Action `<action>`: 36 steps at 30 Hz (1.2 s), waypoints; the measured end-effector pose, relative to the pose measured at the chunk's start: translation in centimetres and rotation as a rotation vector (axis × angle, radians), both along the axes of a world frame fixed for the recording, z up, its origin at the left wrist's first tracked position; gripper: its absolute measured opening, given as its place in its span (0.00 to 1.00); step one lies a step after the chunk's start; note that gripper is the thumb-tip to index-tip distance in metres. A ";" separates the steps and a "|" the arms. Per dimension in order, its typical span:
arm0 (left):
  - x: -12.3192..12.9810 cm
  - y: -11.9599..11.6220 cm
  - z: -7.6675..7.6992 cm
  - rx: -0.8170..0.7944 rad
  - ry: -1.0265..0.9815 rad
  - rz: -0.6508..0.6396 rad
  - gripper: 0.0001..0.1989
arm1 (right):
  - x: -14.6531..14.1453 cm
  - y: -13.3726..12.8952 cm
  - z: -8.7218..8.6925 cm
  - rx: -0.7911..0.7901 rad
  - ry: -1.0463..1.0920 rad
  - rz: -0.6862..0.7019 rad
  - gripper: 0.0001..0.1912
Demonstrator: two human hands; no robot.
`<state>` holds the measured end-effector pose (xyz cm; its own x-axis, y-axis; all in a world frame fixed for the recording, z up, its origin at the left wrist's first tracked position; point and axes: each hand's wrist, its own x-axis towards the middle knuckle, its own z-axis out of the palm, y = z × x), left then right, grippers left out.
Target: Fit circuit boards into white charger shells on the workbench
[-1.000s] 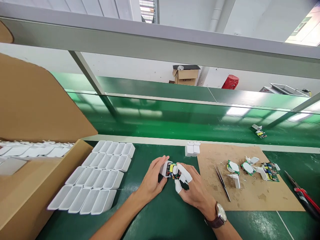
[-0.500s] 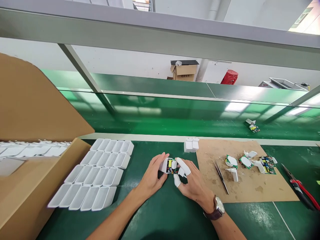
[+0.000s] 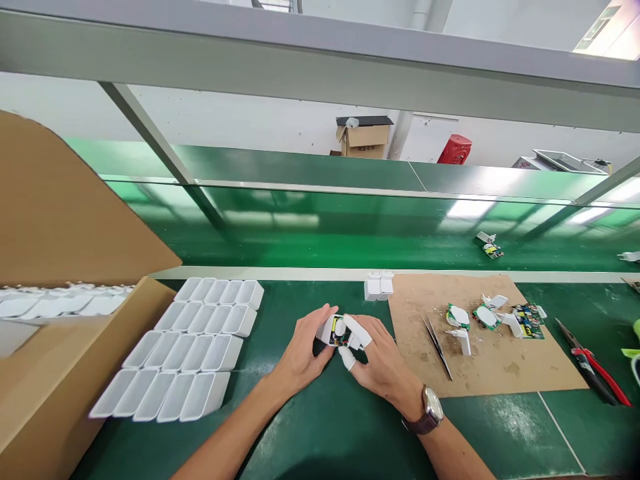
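Note:
My left hand [image 3: 301, 347] is closed around a small white plastic housing [image 3: 325, 331]. In my right hand [image 3: 384, 360], which wears white finger cots on the thumb and a finger, is a circuit board [image 3: 340, 329] with yellow and black components and a round white part. The board's left end sits inside the housing's mouth, and its right end is pinched in my fingers. Part of the board is hidden by the housing and the finger cots. Both hands are just above the green bench [image 3: 310, 427].
Left are rows of white open housings [image 3: 187, 353] and a cardboard box [image 3: 115, 347]. More housings [image 3: 379, 287] stand behind my hands. To the right, a brown cardboard sheet [image 3: 490, 373] bears tweezers [image 3: 438, 347] and several circuit boards [image 3: 529, 321]. Red-handled pliers [image 3: 593, 367] lie beyond.
The circuit board has moved left, deeper into the housing, with less of it showing between my hands. The whole view has shifted slightly.

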<state>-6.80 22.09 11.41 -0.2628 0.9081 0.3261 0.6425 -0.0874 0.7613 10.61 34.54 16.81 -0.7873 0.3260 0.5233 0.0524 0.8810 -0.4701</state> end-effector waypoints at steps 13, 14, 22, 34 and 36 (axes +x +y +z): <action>-0.8 0.1 0.3 -0.088 -0.523 -0.192 0.31 | -0.2 1.3 -2.5 -0.181 0.021 0.161 0.26; -0.8 0.1 0.3 -0.091 -0.466 -0.187 0.32 | -0.2 1.4 -2.6 -0.181 0.018 0.172 0.27; -0.7 -0.2 0.6 -0.191 -0.207 -0.099 0.31 | 0.7 3.0 -2.6 -0.299 -0.006 0.284 0.28; 0.0 -0.2 0.6 -0.138 -0.227 -0.040 0.29 | -0.7 1.1 -3.4 0.087 -0.053 0.165 0.24; 0.1 -0.2 0.7 -0.131 -0.221 -0.046 0.34 | -0.8 1.0 -3.6 0.085 -0.052 0.152 0.25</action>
